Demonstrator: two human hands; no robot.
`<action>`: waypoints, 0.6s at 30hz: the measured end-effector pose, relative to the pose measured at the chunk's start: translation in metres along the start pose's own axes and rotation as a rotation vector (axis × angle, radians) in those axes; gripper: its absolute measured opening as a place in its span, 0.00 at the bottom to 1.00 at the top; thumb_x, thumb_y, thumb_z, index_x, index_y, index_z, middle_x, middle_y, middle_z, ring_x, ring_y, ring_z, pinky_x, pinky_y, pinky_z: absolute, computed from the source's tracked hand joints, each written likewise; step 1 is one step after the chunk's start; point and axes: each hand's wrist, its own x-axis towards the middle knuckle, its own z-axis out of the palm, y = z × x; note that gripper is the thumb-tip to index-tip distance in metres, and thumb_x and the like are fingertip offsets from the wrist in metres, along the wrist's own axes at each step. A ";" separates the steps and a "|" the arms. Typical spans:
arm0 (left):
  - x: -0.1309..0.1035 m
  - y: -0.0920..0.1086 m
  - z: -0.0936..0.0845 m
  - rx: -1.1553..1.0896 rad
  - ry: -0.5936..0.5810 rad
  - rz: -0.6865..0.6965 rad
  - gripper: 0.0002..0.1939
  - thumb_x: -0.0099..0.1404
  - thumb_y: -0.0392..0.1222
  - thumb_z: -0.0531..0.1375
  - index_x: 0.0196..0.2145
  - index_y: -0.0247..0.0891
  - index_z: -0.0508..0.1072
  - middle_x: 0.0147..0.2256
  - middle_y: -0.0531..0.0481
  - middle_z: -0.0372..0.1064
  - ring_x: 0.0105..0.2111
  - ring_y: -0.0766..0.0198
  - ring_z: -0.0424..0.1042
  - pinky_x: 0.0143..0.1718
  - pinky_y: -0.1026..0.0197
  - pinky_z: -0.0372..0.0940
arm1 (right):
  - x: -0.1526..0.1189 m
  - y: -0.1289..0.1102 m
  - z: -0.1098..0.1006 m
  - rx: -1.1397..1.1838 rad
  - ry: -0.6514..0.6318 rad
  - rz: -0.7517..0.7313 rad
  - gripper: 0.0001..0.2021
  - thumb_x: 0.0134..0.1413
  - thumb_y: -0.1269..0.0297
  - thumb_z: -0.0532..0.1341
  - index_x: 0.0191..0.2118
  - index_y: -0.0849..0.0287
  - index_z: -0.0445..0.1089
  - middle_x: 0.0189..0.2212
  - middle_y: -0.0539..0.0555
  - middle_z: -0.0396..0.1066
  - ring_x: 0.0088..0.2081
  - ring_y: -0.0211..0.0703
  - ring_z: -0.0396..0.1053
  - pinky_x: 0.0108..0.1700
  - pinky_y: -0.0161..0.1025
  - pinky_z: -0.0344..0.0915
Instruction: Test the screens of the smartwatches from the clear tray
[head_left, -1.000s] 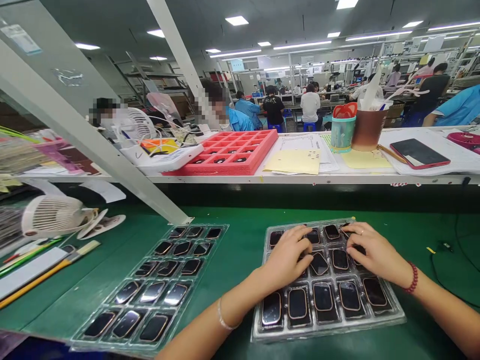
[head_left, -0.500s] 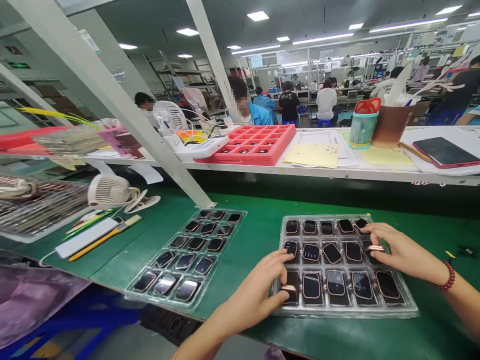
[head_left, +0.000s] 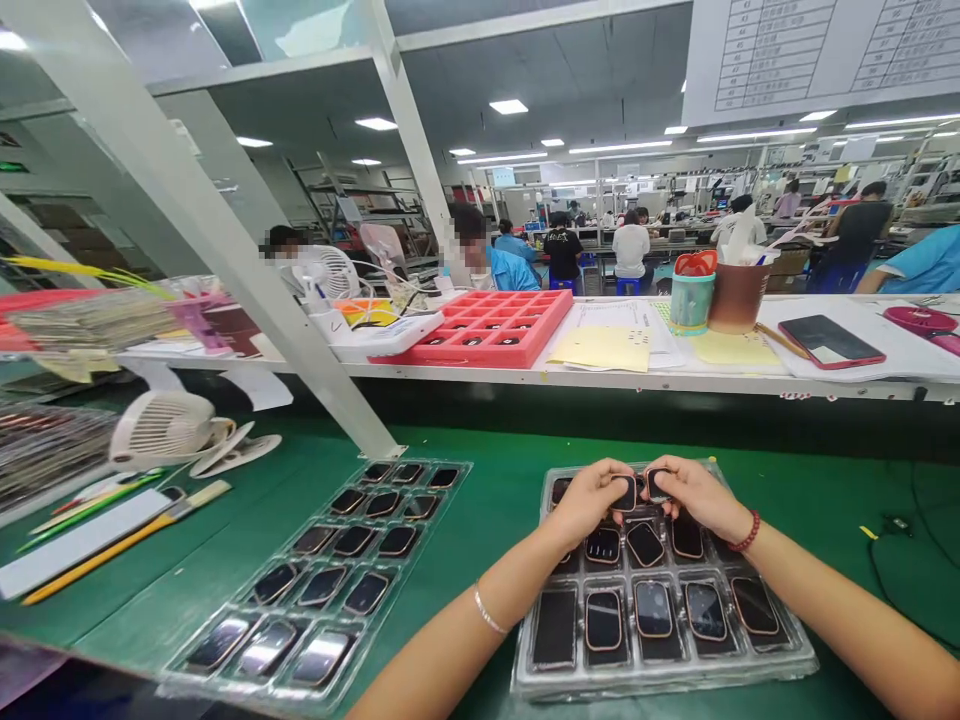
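Observation:
My left hand (head_left: 589, 500) pinches a smartwatch (head_left: 625, 493) with a dark face and a gold-coloured rim. Close beside it, my right hand (head_left: 697, 495) holds a second smartwatch (head_left: 658, 486) between thumb and fingers. Both are raised over the back of a clear plastic tray (head_left: 660, 682), whose pockets carry more watch faces in rows. The front-left pocket (head_left: 555, 628) has no watch in it, only a dark bottom. Some of the back pockets are hidden behind my hands. To the left lies another clear tray (head_left: 247, 692) filled with similar watches.
A slanted white post (head_left: 315, 350) stands behind the left tray. Further left are a small white fan (head_left: 161, 430), a brush (head_left: 135, 545) and stacked trays (head_left: 52, 450). The shelf ahead bears a red compartment tray (head_left: 551, 345), cups and a phone (head_left: 831, 340). Several people sit beyond.
Both hands have come off the tray's left and right sides and met over its back, each with a watch. The front-left watch has left its pocket. The camera view has shifted.

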 end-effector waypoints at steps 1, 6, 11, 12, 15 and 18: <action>0.000 -0.001 -0.001 -0.007 -0.006 0.018 0.17 0.54 0.44 0.62 0.40 0.35 0.67 0.32 0.50 0.70 0.21 0.71 0.65 0.23 0.68 0.58 | -0.001 0.002 -0.001 -0.010 0.010 -0.021 0.20 0.51 0.50 0.63 0.42 0.62 0.65 0.32 0.53 0.71 0.22 0.31 0.63 0.23 0.31 0.63; 0.000 -0.003 -0.006 0.015 0.063 0.047 0.15 0.56 0.48 0.61 0.36 0.34 0.67 0.28 0.51 0.68 0.25 0.68 0.66 0.25 0.67 0.60 | -0.001 0.005 -0.001 0.002 0.029 -0.053 0.16 0.55 0.53 0.59 0.40 0.62 0.64 0.29 0.53 0.72 0.20 0.32 0.61 0.21 0.30 0.59; 0.010 -0.005 -0.011 -0.062 0.072 0.069 0.21 0.51 0.47 0.65 0.39 0.37 0.65 0.33 0.49 0.71 0.30 0.64 0.69 0.28 0.65 0.63 | 0.005 0.007 0.000 0.024 0.111 -0.059 0.13 0.46 0.67 0.63 0.40 0.58 0.65 0.30 0.50 0.72 0.23 0.33 0.63 0.22 0.29 0.59; 0.011 -0.005 -0.011 -0.071 0.065 0.070 0.22 0.50 0.45 0.66 0.41 0.38 0.65 0.34 0.48 0.71 0.31 0.63 0.70 0.30 0.65 0.64 | 0.006 0.007 -0.001 0.044 0.117 -0.057 0.15 0.44 0.69 0.63 0.42 0.58 0.65 0.30 0.50 0.71 0.24 0.34 0.63 0.22 0.29 0.60; 0.010 -0.003 -0.012 -0.051 0.061 0.021 0.26 0.49 0.44 0.66 0.46 0.38 0.67 0.33 0.48 0.72 0.30 0.63 0.70 0.27 0.66 0.61 | 0.006 0.007 -0.002 0.184 0.095 -0.034 0.19 0.46 0.66 0.63 0.47 0.57 0.66 0.35 0.52 0.71 0.26 0.34 0.65 0.23 0.31 0.63; 0.007 -0.001 -0.013 -0.046 0.046 -0.045 0.26 0.50 0.49 0.66 0.45 0.37 0.69 0.29 0.49 0.71 0.22 0.67 0.65 0.19 0.68 0.53 | 0.006 0.009 -0.005 0.347 0.057 -0.023 0.23 0.49 0.59 0.63 0.53 0.57 0.65 0.42 0.56 0.69 0.29 0.35 0.68 0.26 0.32 0.66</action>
